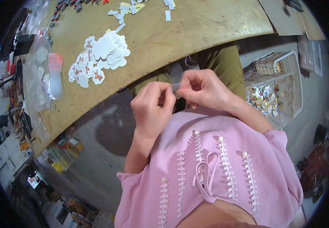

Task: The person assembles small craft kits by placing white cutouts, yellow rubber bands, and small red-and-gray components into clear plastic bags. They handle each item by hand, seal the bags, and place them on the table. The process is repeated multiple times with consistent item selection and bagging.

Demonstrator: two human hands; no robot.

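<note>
Both hands meet in front of my lap, just off the table's near edge. My left hand [153, 103] is closed in a pinch, and so is my right hand [202, 88]. Stretched between their fingertips is a small clear plastic piece [176, 86], perhaps a bag or film; its exact kind is too small to tell. On the table [195, 32], to the left of the hands, lies a loose pile of white scalloped cutouts [113, 49]. Beside them several cutouts with a small brown printed figure [83, 67] are spread out.
White and yellow paper slips [128, 9] lie at the table's far side, near dark grey and red small parts [67, 5]. Clear plastic bags [39, 76] sit along the left. A white plastic basket [295, 87] with shiny colourful pieces [263, 98] stands at my right.
</note>
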